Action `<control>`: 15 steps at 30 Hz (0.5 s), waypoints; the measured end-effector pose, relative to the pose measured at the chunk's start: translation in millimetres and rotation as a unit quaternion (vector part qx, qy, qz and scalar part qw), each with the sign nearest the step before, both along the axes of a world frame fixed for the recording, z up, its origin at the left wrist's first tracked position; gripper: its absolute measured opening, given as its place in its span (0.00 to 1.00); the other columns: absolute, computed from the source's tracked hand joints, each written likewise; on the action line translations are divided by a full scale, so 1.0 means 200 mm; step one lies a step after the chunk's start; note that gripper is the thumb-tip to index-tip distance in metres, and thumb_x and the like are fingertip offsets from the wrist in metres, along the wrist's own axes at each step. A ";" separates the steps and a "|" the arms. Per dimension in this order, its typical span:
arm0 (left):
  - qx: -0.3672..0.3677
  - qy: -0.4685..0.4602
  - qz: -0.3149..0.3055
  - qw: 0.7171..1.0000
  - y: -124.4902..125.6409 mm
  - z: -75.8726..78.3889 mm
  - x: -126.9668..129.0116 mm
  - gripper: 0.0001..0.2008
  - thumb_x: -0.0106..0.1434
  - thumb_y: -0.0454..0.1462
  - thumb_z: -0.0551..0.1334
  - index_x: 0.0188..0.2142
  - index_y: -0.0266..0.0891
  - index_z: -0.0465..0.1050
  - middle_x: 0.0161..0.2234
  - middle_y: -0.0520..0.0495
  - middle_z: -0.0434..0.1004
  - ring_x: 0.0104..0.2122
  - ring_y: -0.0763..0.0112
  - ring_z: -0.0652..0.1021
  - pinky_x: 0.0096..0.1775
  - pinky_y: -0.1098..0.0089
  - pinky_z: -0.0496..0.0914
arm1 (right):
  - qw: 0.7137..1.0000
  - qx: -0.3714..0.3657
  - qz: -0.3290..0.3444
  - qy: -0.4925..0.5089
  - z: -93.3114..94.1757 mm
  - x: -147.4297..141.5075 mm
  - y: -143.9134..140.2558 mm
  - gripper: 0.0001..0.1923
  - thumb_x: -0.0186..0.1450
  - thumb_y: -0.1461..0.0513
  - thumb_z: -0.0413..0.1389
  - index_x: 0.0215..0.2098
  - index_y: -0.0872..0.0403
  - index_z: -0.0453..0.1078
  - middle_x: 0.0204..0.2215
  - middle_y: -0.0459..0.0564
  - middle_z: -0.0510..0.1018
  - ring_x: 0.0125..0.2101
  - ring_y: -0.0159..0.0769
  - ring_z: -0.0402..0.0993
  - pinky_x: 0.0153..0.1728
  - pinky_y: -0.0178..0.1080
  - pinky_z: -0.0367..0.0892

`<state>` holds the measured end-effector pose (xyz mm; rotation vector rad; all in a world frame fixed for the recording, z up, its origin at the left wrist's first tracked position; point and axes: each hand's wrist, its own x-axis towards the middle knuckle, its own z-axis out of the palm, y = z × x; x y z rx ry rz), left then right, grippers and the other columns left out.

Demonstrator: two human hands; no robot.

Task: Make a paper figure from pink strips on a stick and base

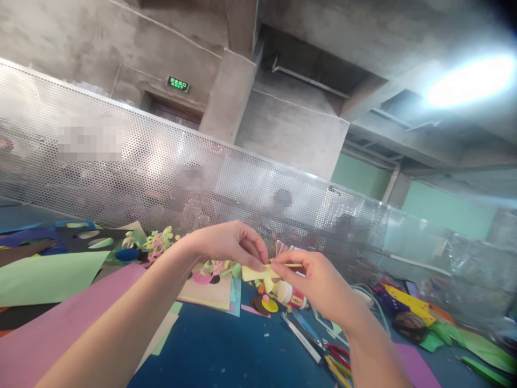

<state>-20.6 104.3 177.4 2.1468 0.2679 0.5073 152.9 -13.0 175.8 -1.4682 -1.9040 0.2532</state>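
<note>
Both my hands meet above the blue table, pinching one pale yellow paper strip (254, 273) between thumbs and fingers. My left hand (230, 245) is closed on the strip's upper edge, with its fingers curled. My right hand (311, 275) grips the same edge beside it, its fingertips nearly touching the left ones. The strip's lower part hangs down, and some of its right side is hidden behind my right hand. Just below is a white bottle with a red label (291, 296), lying on its side near brown and yellow paper circles (269, 305).
Coloured paper sheets (52, 277) and paper flowers (161, 240) lie at the left. A utility knife (301, 338) and red-handled scissors (338, 353) lie at the front right. Paper scraps (420, 307) are piled farther right. A perforated metal screen (226, 178) stands behind the table.
</note>
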 end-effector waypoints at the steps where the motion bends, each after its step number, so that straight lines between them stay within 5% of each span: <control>1: 0.002 0.003 0.001 1.000 0.00 0.00 0.00 0.10 0.48 0.40 0.66 0.32 0.42 0.74 0.27 0.53 0.76 0.26 0.78 0.72 0.26 0.78 0.61 | 1.000 0.002 0.002 0.002 0.00 0.00 0.00 0.11 0.59 0.57 0.52 0.35 0.49 0.74 0.28 0.47 0.78 0.30 0.36 0.74 0.28 0.36 0.67; 15: 0.023 0.018 0.008 1.000 -0.02 0.01 0.00 0.11 0.48 0.41 0.66 0.32 0.42 0.74 0.29 0.51 0.78 0.28 0.75 0.75 0.28 0.75 0.63 | 1.000 -0.018 0.005 0.001 0.00 0.01 -0.01 0.13 0.61 0.55 0.50 0.34 0.52 0.73 0.28 0.48 0.78 0.30 0.34 0.74 0.29 0.35 0.67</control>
